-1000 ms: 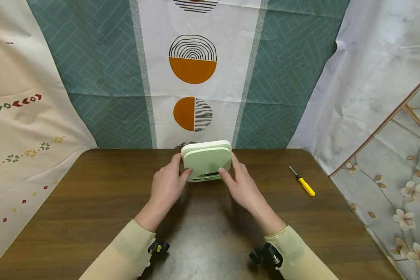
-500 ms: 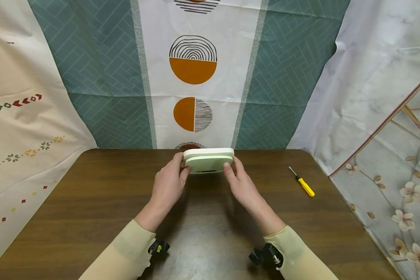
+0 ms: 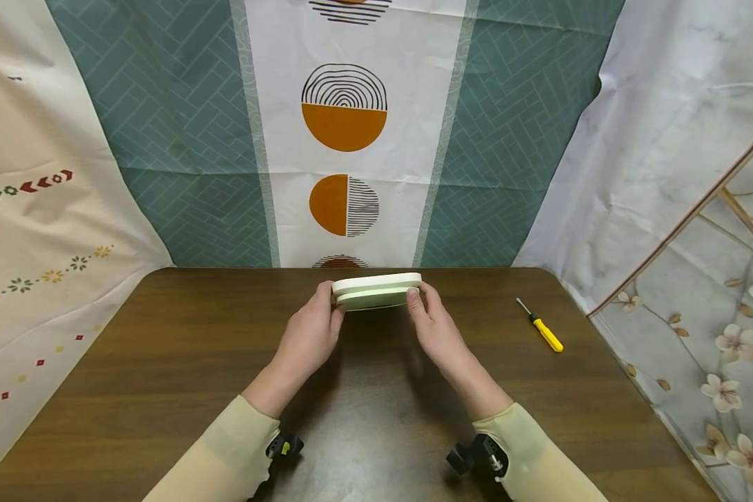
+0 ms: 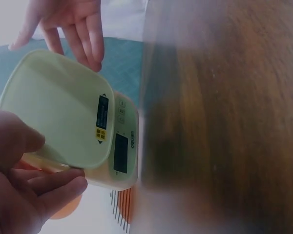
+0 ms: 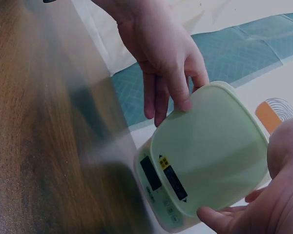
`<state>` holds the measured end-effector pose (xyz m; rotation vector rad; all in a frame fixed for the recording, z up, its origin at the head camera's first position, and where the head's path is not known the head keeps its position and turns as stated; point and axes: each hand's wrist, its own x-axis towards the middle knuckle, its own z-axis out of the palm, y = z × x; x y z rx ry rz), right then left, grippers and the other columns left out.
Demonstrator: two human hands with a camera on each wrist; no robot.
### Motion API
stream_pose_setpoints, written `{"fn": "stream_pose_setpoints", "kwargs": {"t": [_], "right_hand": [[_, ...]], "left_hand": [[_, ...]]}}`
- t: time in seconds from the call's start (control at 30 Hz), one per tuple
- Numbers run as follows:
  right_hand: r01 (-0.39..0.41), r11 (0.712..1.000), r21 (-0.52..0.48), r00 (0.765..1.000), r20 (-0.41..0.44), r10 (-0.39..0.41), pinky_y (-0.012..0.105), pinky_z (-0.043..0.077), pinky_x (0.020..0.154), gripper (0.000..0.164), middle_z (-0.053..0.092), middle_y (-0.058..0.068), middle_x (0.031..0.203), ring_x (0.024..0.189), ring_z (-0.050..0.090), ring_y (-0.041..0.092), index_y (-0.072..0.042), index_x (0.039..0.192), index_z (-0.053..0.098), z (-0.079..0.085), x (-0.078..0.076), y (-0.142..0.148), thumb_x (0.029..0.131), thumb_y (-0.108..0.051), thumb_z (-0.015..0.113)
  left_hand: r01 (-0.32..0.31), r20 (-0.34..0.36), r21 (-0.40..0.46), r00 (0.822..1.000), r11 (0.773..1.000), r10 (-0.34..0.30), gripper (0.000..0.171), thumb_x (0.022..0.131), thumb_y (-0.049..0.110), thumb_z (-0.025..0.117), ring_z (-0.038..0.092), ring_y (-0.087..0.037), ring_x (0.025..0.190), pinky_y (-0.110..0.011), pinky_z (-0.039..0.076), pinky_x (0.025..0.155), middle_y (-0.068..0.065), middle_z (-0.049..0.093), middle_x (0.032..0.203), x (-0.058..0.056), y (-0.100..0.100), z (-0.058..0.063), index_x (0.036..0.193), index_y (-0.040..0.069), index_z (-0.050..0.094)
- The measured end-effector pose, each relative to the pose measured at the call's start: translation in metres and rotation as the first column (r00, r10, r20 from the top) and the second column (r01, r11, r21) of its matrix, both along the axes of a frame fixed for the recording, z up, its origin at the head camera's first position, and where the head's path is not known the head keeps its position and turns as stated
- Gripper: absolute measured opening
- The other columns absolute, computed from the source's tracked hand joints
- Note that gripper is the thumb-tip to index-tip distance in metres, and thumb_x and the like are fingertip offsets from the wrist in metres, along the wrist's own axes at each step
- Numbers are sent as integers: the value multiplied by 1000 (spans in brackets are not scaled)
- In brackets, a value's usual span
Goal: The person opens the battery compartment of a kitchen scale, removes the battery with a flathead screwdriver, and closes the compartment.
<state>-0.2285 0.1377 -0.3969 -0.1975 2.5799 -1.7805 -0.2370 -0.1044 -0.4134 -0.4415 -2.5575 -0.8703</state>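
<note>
A pale green kitchen scale (image 3: 376, 291) with a rounded-square platform is held up above the far part of the table. Its dark display (image 4: 120, 153), buttons and a black-and-yellow label show in the left wrist view. My left hand (image 3: 309, 335) grips the scale's left side, thumb on the platform's edge and fingers along the side. On the opposite side my right hand (image 3: 439, 333) holds it likewise, its thumb at the platform's near right corner. In the head view the scale is tipped so that its far edge stands up and the platform appears as a narrow band.
A screwdriver (image 3: 541, 326) with a yellow handle lies on the right part of the brown wooden table (image 3: 163, 369). Behind the table's far edge hangs a patterned cloth (image 3: 489, 139), with more cloth at both sides.
Both hands have tilted the scale, so its platform has gone from broadly facing the head camera to a narrow band. The scale has also shifted slightly right. The screwdriver has stayed put.
</note>
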Motion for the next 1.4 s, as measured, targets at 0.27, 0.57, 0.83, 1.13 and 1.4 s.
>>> {"fn": "stream_pose_setpoints", "kwargs": {"t": [0.27,0.57,0.83,1.13,1.4], "right_hand": [[-5,997,-80,1000,30,7,69,33,123,77,44,25,165,146,53,52,-7,168,36,-8,-2,9,117,-64,35],[-51,955,-291,994,74,76,53,38,126,73,46,26,157,151,48,44,9,157,43,-9,-2,17,120,-53,36],[-46,971,-236,992,104,72,54,37,126,75,49,24,161,151,49,37,7,164,41,-12,1,18,119,-52,44],[-38,992,-121,987,153,56,55,38,125,75,40,26,171,152,49,37,6,171,29,-18,5,17,119,-43,52],[-49,998,33,990,131,44,59,32,128,75,43,21,171,159,39,35,2,172,32,-27,6,17,117,-45,55]], "left_hand": [[64,62,-19,996,998,-63,54,108,5,69,74,-38,105,-55,61,83,-28,67,140,4,4,-5,152,-10,41],[104,162,-70,983,992,-91,82,107,13,74,73,-42,117,-48,62,80,-30,43,168,14,4,-12,168,-12,25],[120,160,-105,982,987,-102,88,103,13,80,52,-39,150,-55,52,113,-27,49,164,18,3,-20,168,-10,26],[119,280,-105,956,987,-85,94,105,31,80,36,-48,159,-60,38,124,-30,38,171,20,1,-23,170,-10,26],[137,355,-82,930,987,-99,96,104,34,82,33,-47,161,-63,37,123,-27,39,172,20,1,-25,171,-7,26]]}}
